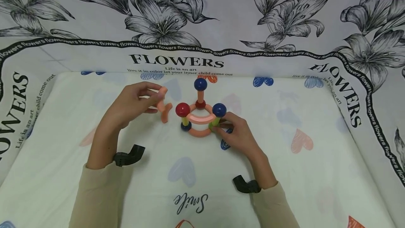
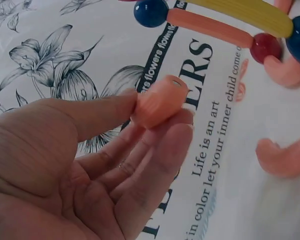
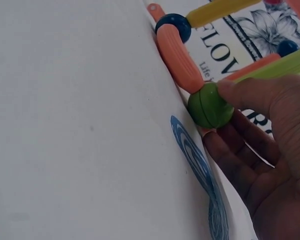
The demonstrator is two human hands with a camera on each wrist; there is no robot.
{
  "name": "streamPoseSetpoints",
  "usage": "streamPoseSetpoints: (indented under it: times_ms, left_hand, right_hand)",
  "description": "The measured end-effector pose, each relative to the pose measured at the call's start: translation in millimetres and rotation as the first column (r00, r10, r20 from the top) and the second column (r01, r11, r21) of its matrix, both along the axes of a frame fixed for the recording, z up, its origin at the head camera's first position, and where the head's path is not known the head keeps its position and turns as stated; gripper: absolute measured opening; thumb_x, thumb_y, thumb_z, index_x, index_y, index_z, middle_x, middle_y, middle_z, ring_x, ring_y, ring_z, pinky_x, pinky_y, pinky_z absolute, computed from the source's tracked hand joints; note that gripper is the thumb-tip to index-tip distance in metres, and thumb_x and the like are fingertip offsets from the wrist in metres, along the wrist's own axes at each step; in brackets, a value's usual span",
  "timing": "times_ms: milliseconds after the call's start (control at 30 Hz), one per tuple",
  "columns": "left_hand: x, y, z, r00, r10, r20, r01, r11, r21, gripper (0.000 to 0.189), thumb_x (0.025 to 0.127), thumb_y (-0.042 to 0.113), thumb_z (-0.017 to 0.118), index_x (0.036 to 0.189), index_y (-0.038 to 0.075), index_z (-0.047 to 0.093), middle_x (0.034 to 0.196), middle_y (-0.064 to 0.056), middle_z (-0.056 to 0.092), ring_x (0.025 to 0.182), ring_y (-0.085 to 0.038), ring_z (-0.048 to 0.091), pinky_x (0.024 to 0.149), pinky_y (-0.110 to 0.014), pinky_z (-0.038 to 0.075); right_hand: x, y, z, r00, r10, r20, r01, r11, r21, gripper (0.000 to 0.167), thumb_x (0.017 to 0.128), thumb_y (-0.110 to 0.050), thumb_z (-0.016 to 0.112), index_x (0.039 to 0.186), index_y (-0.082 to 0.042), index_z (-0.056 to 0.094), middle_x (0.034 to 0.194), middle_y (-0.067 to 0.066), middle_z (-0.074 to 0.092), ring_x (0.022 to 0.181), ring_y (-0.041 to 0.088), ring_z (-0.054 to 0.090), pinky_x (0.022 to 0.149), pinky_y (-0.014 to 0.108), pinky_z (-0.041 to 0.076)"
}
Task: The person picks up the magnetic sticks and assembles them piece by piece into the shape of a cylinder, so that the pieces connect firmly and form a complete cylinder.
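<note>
My left hand point(image 1: 129, 105) pinches an orange curved rod point(image 2: 160, 102) between thumb and fingertips, lifted over the tablecloth. A second orange curved rod point(image 1: 166, 114) lies just below it, near the ball-and-rod frame. With thumb and fingers, my right hand point(image 1: 238, 134) grips a green ball point(image 3: 210, 106) at the frame's lower right corner. Orange curved rods point(image 1: 200, 133) join the base balls. Yellowish upright rods point(image 1: 185, 121) carry a red ball point(image 1: 182, 109) and a blue ball point(image 1: 219, 110), bridged by an orange curved rod point(image 1: 200, 119). At the back, an orange upright carries another blue ball point(image 1: 200, 84).
A white tablecloth point(image 1: 269, 185) with printed hearts and lettering covers the table. Its flower-printed border point(image 1: 177, 59) runs behind the frame. Black wrist cameras point(image 1: 129, 156) sit on both wrists, close above the cloth.
</note>
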State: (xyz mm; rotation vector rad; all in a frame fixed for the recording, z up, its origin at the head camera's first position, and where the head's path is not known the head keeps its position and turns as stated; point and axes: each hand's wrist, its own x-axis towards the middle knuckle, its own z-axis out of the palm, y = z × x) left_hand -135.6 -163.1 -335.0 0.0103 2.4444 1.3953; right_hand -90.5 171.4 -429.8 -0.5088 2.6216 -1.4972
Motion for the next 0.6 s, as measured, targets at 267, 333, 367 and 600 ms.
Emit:
streamPoseSetpoints:
  times_ms: [267,333,367,600]
  left_hand:
    - [-5.2,20.6,10.2,1.0,0.023,-0.004,-0.022,0.996,0.09,0.065,0.094,0.057,0.075,0.141,0.013,0.064,0.125,-0.013,0.076,0.092,-0.025,0.081,0.083,-0.032,0.066]
    - [-3.1,25.7,12.5,0.999,0.041,-0.011,-0.039,0.993,0.111,0.064,0.093,0.058,0.075,0.139,0.014,0.066,0.121,-0.013,0.077,0.091,-0.028,0.081,0.081,-0.031,0.066]
    - [-2.4,28.2,13.7,0.999,0.044,-0.018,-0.042,0.992,0.116,0.064,0.093,0.059,0.075,0.138,0.015,0.066,0.12,-0.012,0.077,0.091,-0.029,0.081,0.08,-0.031,0.066]
    - [-7.8,41.4,12.7,0.993,0.059,-0.098,-0.048,0.992,0.113,0.056,0.094,0.06,0.074,0.132,0.019,0.073,0.115,-0.01,0.077,0.087,-0.022,0.079,0.082,-0.033,0.066]
  right_hand:
    - [3.0,-3.4,-4.4,0.999,0.022,-0.024,-0.023,1.0,-0.02,0.029,0.094,-0.006,0.079,0.121,-0.009,0.071,0.118,0.01,0.075,0.112,0.026,0.075,0.096,0.036,0.063]
    - [4.4,-3.9,-4.2,0.999,0.027,-0.026,-0.027,0.999,-0.022,0.029,0.094,-0.006,0.079,0.121,-0.009,0.071,0.118,0.01,0.075,0.112,0.026,0.075,0.096,0.035,0.063]
    - [4.7,-4.0,-3.8,0.999,0.024,-0.026,-0.024,0.999,-0.02,0.03,0.093,-0.006,0.08,0.122,-0.009,0.071,0.118,0.01,0.075,0.112,0.026,0.075,0.095,0.035,0.063]
    - [2.5,-1.9,-0.3,1.0,0.0,-0.02,0.0,1.0,-0.003,0.035,0.094,-0.009,0.08,0.128,-0.012,0.071,0.12,0.008,0.075,0.114,0.023,0.073,0.096,0.035,0.063]
